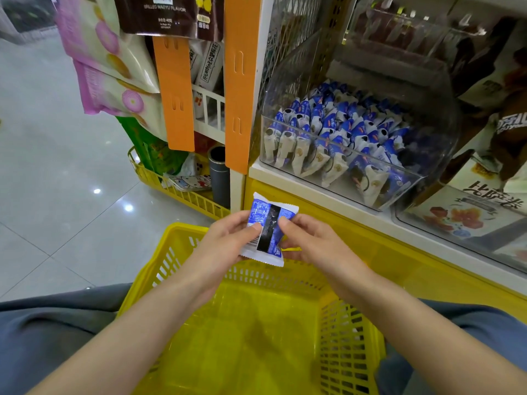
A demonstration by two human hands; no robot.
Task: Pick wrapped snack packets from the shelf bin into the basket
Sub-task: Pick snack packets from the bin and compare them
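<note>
– Packet (pixel 268 229) position check: where's the blue-and-white snack thing sitting relative to the fingers?

– It's up in the air between both hands, over the far end of the yellow basket (pixel 346 346) and just in front of the yellow shelf edge. The back side faces the camera, with a dark seam down the middle and a barcode at the lower left.

– ok and the grip?

– Left hand (pixel 228 240) pinches the left edge. Its thumb (pixel 255 227) lies flat on the printed face, and the other fingers are behind the wrapper where I can't see them. Right hand (pixel 308 240) does the same on the right edge, with its thumb (pixel 285 222) pressing right beside the seam and fingers tucked under the lower right corner. So both hands are clamped on it. The thumb tips sit close together across the seam but aren't touching.

– and the bin?

– Clear plastic bin (pixel 427 138) is on the shelf, up and to the right, well apart from the hands. It's packed with matching packets (pixel 328 129) standing on end.

– anything else around?

– The basket sits between grey-trousered legs. Orange strips (pixel 174 92) and hanging snack bags (pixel 114 67) are left of the shelf, with another yellow basket (pixel 176 192) on the tiled floor below them.
</note>
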